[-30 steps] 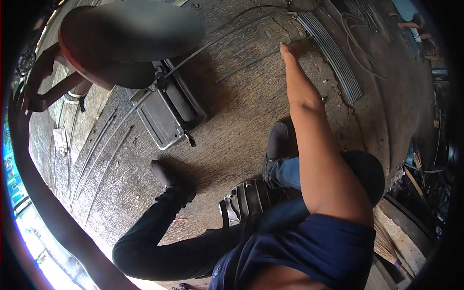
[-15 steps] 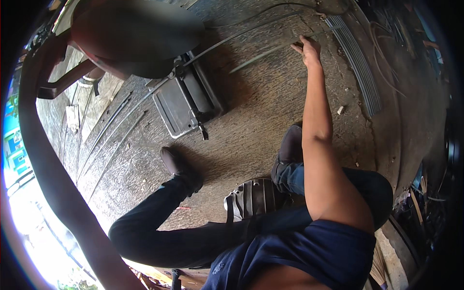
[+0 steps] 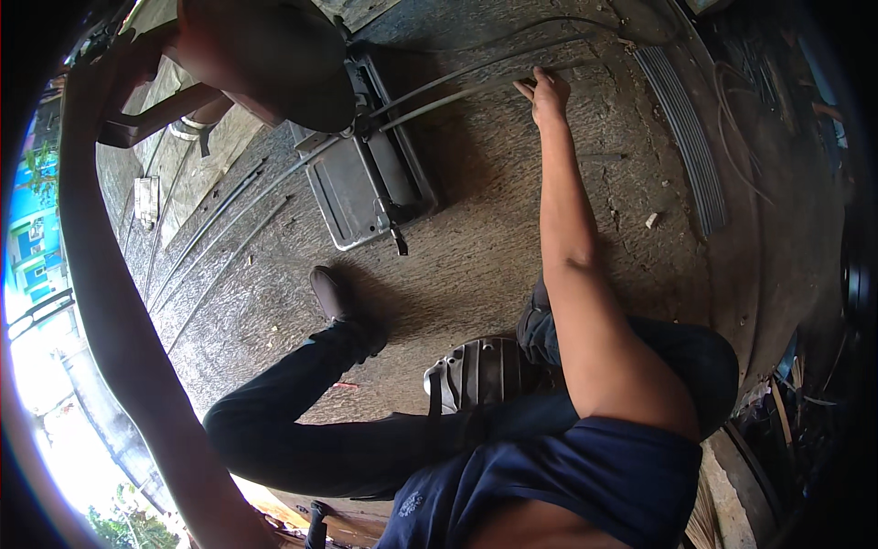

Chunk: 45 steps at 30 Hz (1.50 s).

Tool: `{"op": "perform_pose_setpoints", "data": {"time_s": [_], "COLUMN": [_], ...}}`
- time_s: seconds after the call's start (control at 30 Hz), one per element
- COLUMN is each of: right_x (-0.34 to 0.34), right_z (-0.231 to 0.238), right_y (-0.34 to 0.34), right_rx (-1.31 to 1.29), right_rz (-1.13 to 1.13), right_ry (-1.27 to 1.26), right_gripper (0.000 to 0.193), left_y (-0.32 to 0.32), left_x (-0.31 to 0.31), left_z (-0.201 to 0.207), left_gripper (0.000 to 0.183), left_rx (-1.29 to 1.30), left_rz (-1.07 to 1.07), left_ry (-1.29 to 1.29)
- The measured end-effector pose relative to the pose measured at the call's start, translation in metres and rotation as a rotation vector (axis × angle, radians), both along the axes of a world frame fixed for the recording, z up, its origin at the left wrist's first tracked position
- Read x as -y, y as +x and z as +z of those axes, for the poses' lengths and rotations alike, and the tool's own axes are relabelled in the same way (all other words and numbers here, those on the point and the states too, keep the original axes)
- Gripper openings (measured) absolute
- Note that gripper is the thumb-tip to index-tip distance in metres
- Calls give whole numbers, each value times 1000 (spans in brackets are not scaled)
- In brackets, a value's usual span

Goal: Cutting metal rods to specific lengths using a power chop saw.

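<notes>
At the upper left stands a cut-off saw with a dark reddish head (image 3: 265, 64) raised over its grey metal base (image 3: 343, 201). My left hand (image 3: 137, 57) is closed round the saw's handle (image 3: 151, 128), its fingers partly in shadow. To the right, my right hand (image 3: 547, 95) pinches a thin grey metal rod (image 3: 457, 94). The rod's left end reaches the clamp (image 3: 363, 137) on the base. Another long rod (image 3: 466, 69) runs nearly parallel behind it and passes through to the left side of the saw.
A bundle of grey rods (image 3: 681, 137) lies along the right. More thin rods (image 3: 208, 227) lie on the concrete floor at left. Between my legs sits a ribbed metal casing (image 3: 485, 371). A dark cable (image 3: 540, 27) curves at the back, and a pale box (image 3: 146, 201) lies far left.
My right hand has moved left with the rod, whose left end now meets the saw's clamp instead of lying short of it. The view has shifted slightly; my left hand stays at the handle.
</notes>
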State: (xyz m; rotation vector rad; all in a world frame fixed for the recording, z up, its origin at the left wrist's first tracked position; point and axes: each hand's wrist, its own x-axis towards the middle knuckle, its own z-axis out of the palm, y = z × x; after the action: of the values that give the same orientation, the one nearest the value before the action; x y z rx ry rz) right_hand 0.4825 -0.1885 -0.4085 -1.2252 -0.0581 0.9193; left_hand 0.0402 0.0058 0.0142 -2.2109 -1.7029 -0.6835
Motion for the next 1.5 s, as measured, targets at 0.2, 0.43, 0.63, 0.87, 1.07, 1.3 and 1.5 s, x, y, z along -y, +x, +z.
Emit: {"op": "perform_pose_setpoints", "data": {"time_s": [0.2,0.43,0.63,0.87,1.07,1.3,1.5], "right_x": [-25,-24,-11,-30,-44,-50,-50], "right_z": [-34,-67,-57,-44,-37,-27,-22], "right_y": [1,-22,-40,-35,-34,-37,-37], "right_rx": [-249,-468,-513,-355,-328,-346,-370], "right_rz": [-40,11,160,100,19,15,-8], "right_ry": [80,256,348,264,202,230,204], "right_gripper": [31,27,46,40,38,34,35], "left_y": [-27,-30,-56,-80,-86,-92,-95], "left_x": [-24,-33,-39,-63,-65,-74,-75], "left_z": [4,-2,0,-1,3,-3,-4], "left_gripper": [36,44,52,56,49,59,58], "left_rx": [-601,165,-816,-840,-960,-764,-824], "left_rz": [-59,24,-318,-363,-372,-417,-429], "left_ry": [-45,-451,-66,79,65,33,67]}}
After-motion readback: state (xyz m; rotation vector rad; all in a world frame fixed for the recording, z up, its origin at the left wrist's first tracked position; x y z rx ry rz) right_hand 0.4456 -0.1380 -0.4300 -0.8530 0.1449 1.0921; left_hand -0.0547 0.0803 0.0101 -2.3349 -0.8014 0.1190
